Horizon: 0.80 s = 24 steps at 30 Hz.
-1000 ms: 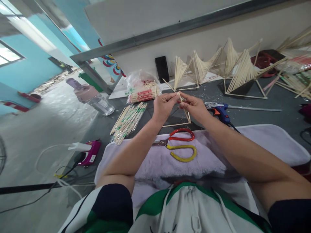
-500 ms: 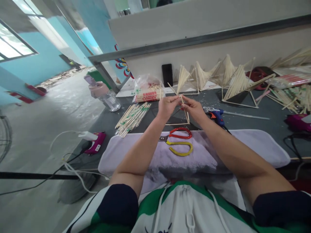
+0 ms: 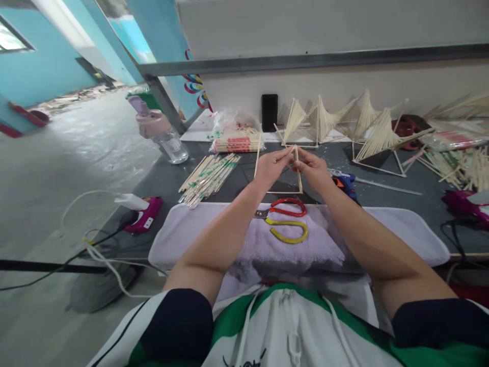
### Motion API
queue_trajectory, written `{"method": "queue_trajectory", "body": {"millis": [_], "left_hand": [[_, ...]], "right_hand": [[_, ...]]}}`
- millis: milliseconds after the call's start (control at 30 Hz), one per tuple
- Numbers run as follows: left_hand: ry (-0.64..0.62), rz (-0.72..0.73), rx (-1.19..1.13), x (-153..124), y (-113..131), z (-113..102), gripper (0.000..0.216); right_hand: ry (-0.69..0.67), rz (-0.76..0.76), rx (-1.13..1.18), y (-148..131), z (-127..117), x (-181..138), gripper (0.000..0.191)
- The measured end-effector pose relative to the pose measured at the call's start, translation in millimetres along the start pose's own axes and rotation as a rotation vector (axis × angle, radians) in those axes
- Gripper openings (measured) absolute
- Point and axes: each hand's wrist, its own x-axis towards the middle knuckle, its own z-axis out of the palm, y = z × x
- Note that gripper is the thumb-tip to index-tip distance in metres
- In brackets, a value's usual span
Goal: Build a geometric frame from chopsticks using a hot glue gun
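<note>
Our left hand (image 3: 272,165) and right hand (image 3: 315,171) meet at the fingertips, both pinching the top joint of the stick frame (image 3: 284,192). The frame stands mid-desk (image 3: 239,187), just behind the towel (image 3: 191,229) on the near edge. Scissors (image 3: 286,219) lie on the towel, the glue gun (image 3: 345,184) is beside the right hand, and wrapped chopsticks (image 3: 208,178) lie to the left.

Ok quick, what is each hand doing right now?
Left hand: closed, pinching the top of the stick frame.
Right hand: closed, pinching the same top corner of the stick frame.
</note>
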Motion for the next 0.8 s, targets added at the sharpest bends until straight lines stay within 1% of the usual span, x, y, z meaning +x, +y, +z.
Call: {"method": "queue_trajectory", "body": {"millis": [133, 333, 467, 800], "left_hand": [[-0.021, 0.017, -0.043, 0.2, -0.9, -0.7, 0.031], [-0.040, -0.003, -0.075, 0.1, -0.5, 0.0, 0.031], [-0.034, -0.003, -0.062, 0.0, -1.4, 0.8, 0.033], [-0.025, 0.026, -0.073, -0.7, -4.0, 1.8, 0.032]], "right_hand": [[-0.001, -0.001, -0.037, -0.3, -1.0, 0.1, 0.070], [-0.005, -0.058, -0.052, -1.3, -1.3, 1.0, 0.068], [-0.012, -0.057, -0.083, -2.4, -1.4, 1.1, 0.072], [-0.008, -0.052, -0.072, 1.3, -2.3, 1.7, 0.072]]}}
